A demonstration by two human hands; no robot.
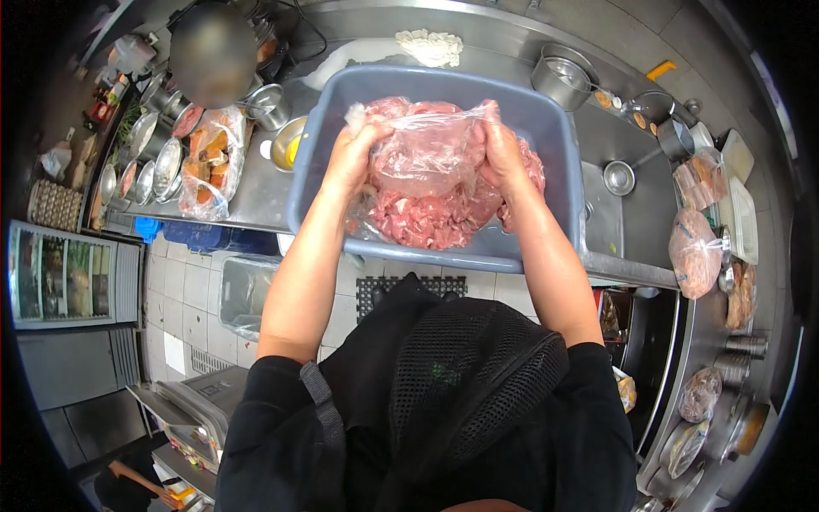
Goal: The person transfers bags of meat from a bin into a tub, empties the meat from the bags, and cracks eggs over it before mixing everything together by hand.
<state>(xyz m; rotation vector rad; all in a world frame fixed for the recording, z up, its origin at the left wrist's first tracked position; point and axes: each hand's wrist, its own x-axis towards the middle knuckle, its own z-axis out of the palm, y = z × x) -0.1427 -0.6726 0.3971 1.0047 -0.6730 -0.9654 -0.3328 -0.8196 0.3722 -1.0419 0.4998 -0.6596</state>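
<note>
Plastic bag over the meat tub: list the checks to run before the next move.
1. Grip: left hand and right hand each clutch a side of the plastic bag: ok.
2. Bag position: held above the tub, inside its rim: ok.
3. Meat: piled in the tub, none seen on the steel counter: ok.
4. Tub footing: its near edge sits at the front of the counter, and how much is supported is hidden: cannot tell.
5. Bag condition, torn or emptied: cannot tell.
</note>
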